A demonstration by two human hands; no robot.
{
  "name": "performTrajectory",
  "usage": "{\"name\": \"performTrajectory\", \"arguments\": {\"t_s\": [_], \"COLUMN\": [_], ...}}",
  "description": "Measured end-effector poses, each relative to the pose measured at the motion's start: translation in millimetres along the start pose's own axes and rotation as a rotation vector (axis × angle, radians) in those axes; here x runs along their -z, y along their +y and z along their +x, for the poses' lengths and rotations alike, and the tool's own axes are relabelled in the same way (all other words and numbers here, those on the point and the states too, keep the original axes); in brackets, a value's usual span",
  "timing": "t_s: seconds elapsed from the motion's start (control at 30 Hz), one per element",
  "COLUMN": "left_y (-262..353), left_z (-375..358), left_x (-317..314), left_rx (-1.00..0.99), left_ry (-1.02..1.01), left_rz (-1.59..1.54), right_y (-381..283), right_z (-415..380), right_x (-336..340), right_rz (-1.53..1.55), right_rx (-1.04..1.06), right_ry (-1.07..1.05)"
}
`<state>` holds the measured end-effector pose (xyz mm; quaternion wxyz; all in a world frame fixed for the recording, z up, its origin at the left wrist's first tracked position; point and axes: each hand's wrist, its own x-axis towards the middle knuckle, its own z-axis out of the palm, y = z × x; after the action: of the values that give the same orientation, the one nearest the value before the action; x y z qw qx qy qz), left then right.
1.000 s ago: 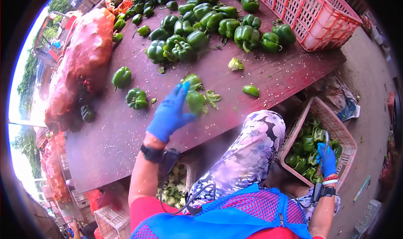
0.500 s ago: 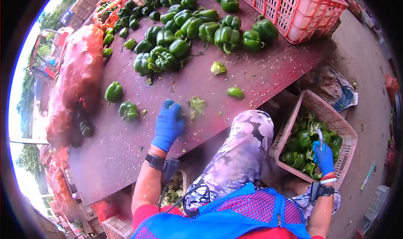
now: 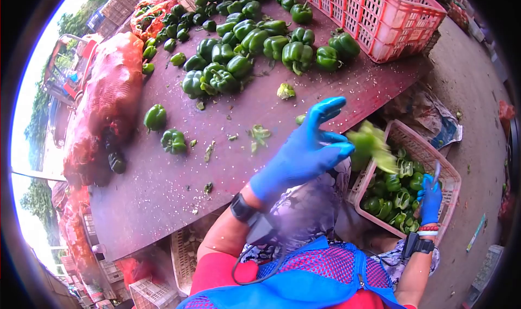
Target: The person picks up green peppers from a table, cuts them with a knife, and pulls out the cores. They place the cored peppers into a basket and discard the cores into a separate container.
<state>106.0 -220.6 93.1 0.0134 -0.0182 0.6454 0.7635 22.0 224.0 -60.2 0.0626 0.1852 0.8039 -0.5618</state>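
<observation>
My left hand (image 3: pixel 306 151), in a blue glove, reaches across my lap toward the crate, thumb and fingers spread apart. Just past its fingertips, blurred green pepper pieces (image 3: pixel 374 146) are in mid-air at the rim of a pink crate (image 3: pixel 448 200). Inside that crate lie several cut green peppers (image 3: pixel 393 182). Over the crate's right side, my right hand (image 3: pixel 430 200), also blue-gloved, is closed around a small knife (image 3: pixel 437 170) with its blade pointing up. Whole green bell peppers (image 3: pixel 222 81) are piled on the reddish table.
A red plastic crate (image 3: pixel 380 21) stands at the table's far right corner. Filled red mesh sacks (image 3: pixel 108 86) line the left side. Pepper scraps (image 3: pixel 259 135) and white seeds are scattered over the tabletop (image 3: pixel 146 200). Another crate (image 3: pixel 182 260) sits below the table edge.
My left hand has swung from the tabletop rightward to the crate and opened, with pepper pieces leaving its fingers. My right hand, still holding the knife, has shifted slightly right.
</observation>
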Motion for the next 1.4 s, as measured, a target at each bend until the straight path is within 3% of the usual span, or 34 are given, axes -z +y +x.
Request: {"name": "performTrajectory", "arguments": {"t_s": [0.07,0.13,0.2,0.3,0.4,0.47,0.53,0.6,0.63,0.67,0.83,0.93,0.97,1.03,1.13,1.17,1.2,1.27,1.3,1.4], "left_y": [-24,-58,-91,-100,-120,-85,-72,-90,-101,-114,-114,-83,-73,-53,-32,-59,-69,-94,-122,-130], "left_z": [12,14,-3,-12,4,25,47,68,73,80,106,112,107,101,120,135,133,124,127,114], "left_x": [25,81,121,135,173,154,117,97,89,82,89,32,-2,-27,6,49,76,128,156,175], "left_rx": [0.048,-0.162,-0.047,-0.041,-0.137,-0.178,-0.315,-0.357,-0.237,-0.109,-0.080,0.035,-0.100,-0.187,-0.015,-0.265,-0.275,-0.126,-0.072,-0.101], "left_ry": [0.134,0.287,0.291,0.237,0.429,0.482,0.343,0.048,-0.063,-0.092,-0.046,-0.159,-0.218,-0.225,0.040,0.180,0.333,0.370,0.383,0.395], "left_rz": [0.178,0.956,1.517,1.682,1.546,1.349,1.058,1.220,1.325,1.396,1.394,0.867,0.650,0.462,0.713,1.083,1.328,1.671,1.468,1.187], "right_y": [13,12,11,4,19,16,4,5,5,5,-7,-6,-6,-6,-4,-5,-6,-6,-7,-14], "right_z": [11,12,11,2,8,5,-1,2,1,1,-6,-3,-2,0,3,3,3,2,2,1], "right_x": [21,34,38,23,14,8,2,3,2,2,6,4,4,6,11,13,14,10,7,-8], "right_rz": [0.095,0.184,0.194,0.182,0.177,0.177,0.152,0.131,0.136,0.143,0.143,0.163,0.167,0.180,0.210,0.207,0.203,0.173,0.170,0.188], "right_rx": [0.023,0.008,-0.005,0.008,-0.001,0.004,-0.003,0.006,0.007,0.008,0.011,0.031,0.046,0.058,0.058,0.067,0.073,0.066,0.053,0.056], "right_ry": [0.044,0.147,0.137,0.109,0.069,0.073,0.069,0.056,0.049,0.045,0.023,0.053,0.064,0.089,0.125,0.127,0.128,0.129,0.118,0.063]}}
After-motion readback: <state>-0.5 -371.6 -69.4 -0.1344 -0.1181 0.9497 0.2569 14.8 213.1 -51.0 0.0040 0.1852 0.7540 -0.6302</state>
